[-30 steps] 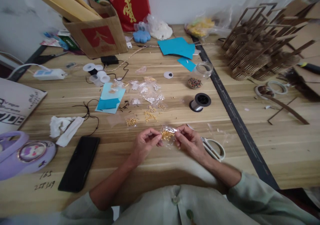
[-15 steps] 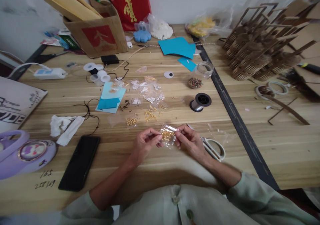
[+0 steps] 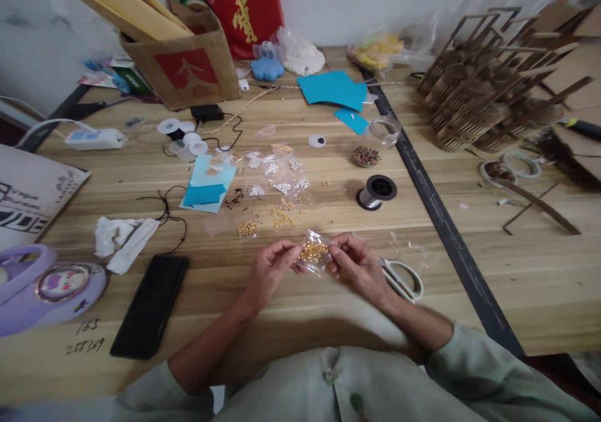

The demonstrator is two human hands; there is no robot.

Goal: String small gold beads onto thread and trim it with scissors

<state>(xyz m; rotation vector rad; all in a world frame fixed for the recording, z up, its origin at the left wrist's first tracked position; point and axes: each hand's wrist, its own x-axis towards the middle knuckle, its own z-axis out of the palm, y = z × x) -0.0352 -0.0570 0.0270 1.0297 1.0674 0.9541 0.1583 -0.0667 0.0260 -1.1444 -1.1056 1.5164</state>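
Observation:
Between my two hands is a small clear plastic bag (image 3: 313,252) with gold-coloured bits inside, too small to name surely. My left hand (image 3: 275,270) pinches its left edge between thumb and fingers. Its right edge is pinched by my right hand (image 3: 357,264). Just beyond the bag lie loose gold pieces (image 3: 282,216) and a little pile of gold beads (image 3: 247,228). Several small bags of silver bits (image 3: 282,187) lie farther back. White-handled scissors (image 3: 402,281) rest beside my right wrist, partly hidden by it.
A black phone (image 3: 150,306) and a purple object (image 3: 70,287) lie at left. Beyond my right hand stand a wire spool (image 3: 376,191) and a clear jar (image 3: 370,149) holding dark beads. Brown basket-like frames (image 3: 483,96) crowd the back right; a paper bag (image 3: 183,65) stands back left.
The bag has turned a little in my fingers, so its gold contents show more plainly and its top edge looks different. Both hands have hardly moved.

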